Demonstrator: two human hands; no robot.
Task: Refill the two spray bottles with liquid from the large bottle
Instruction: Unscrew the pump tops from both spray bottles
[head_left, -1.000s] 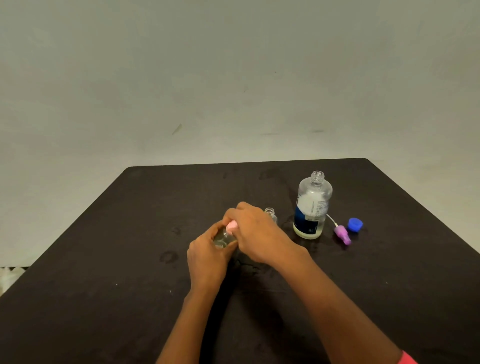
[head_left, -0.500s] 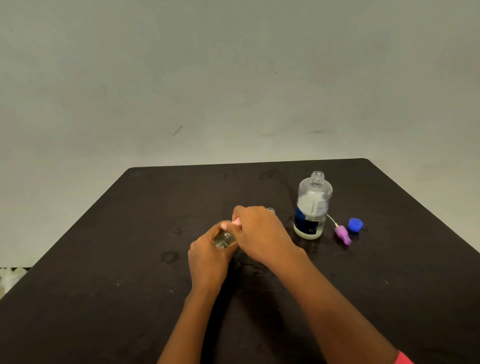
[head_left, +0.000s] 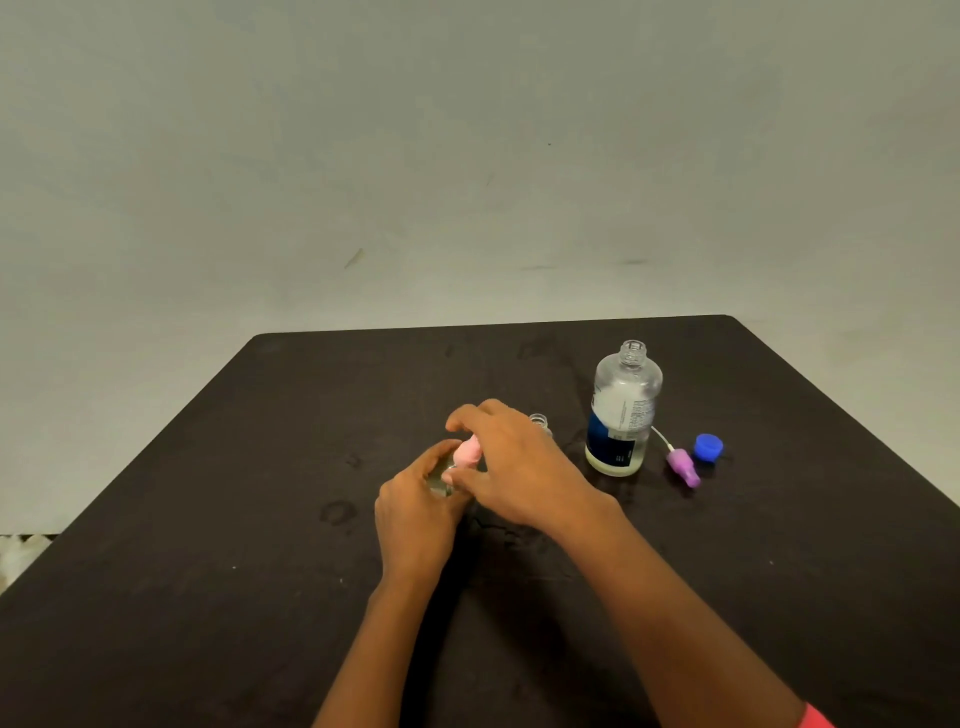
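My left hand (head_left: 415, 512) grips a small clear spray bottle (head_left: 440, 480) at the middle of the black table (head_left: 208, 571). My right hand (head_left: 511, 462) pinches the pink spray top (head_left: 466, 453) sitting on that bottle. Behind my right hand, the open neck of a second small bottle (head_left: 539, 421) shows; its body is hidden. The large clear bottle (head_left: 621, 410) with a blue and white label stands uncapped to the right. Its blue cap (head_left: 707, 447) and a purple spray top (head_left: 684, 466) with a white tube lie on the table beside it.
Wet marks (head_left: 337, 512) spot the tabletop left of my hands. A plain grey wall rises behind the table's far edge. A pale floor patch (head_left: 21, 556) shows at the left past the table edge.
My right hand has turned on the pink spray top, fingers shifting around it. The left hand keeps its hold on the small bottle. The other objects stay put.
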